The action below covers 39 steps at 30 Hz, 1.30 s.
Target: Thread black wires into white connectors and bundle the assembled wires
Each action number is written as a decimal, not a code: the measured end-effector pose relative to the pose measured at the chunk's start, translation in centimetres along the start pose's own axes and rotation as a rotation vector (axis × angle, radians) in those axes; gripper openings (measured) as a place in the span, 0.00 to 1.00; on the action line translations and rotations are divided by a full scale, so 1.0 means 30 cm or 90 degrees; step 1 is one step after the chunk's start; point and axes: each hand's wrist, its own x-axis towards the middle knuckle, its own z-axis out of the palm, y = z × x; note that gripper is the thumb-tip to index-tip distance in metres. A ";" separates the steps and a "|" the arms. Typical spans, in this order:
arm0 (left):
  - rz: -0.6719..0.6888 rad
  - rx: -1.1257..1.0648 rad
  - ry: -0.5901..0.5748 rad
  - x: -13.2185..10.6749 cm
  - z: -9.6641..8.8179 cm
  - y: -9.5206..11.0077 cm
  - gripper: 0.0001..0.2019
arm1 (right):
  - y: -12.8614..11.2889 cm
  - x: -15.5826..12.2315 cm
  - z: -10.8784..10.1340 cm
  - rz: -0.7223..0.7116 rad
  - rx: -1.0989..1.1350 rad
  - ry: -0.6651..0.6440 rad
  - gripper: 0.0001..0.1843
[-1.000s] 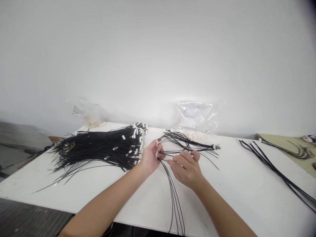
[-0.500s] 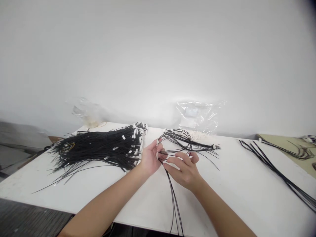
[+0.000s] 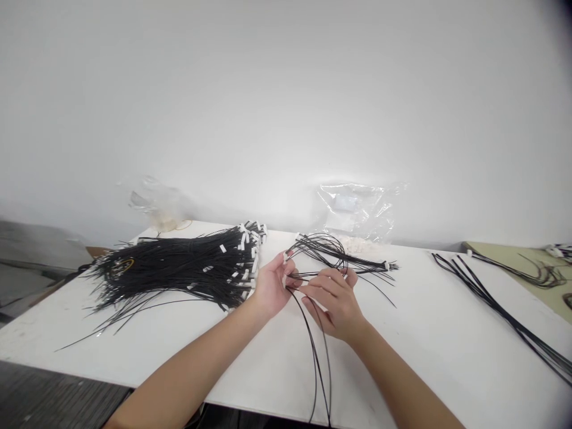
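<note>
My left hand [image 3: 273,287] is closed around a few thin black wires [image 3: 313,333], whose ends hang down past the table's front edge. A small white connector [image 3: 286,257] shows at its fingertips. Close beside it, my right hand [image 3: 335,302] has its fingers bent over the wires, index finger and thumb at one wire that bows away from the others. What its fingertips grip is partly hidden. Just behind both hands lies a looped black wire bundle [image 3: 324,243], with a white connector [image 3: 386,266] at its right end.
A large pile of black wires [image 3: 179,268] with white connectors lies left on the white table [image 3: 250,369]. Clear plastic bags [image 3: 357,208] [image 3: 156,202] rest against the wall. More black wires [image 3: 500,310] lie at right, near a yellowish board [image 3: 545,295].
My right hand has shifted slightly, its fingers drawn closer together. One hanging wire now bows out to the right from the others. My left hand stays in place.
</note>
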 end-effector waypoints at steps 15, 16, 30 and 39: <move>0.031 0.058 0.073 0.019 -0.011 0.002 0.07 | 0.150 0.050 -0.127 0.660 0.673 0.486 0.12; 0.031 0.062 0.067 0.021 -0.015 0.002 0.08 | 0.161 0.053 -0.139 0.669 0.706 0.515 0.13; 0.053 0.176 -0.019 0.027 -0.042 -0.009 0.09 | 0.143 0.060 -0.156 0.718 0.808 0.336 0.14; 0.049 0.250 -0.059 0.018 -0.026 -0.020 0.08 | 0.035 0.035 -0.043 0.336 0.237 -0.065 0.07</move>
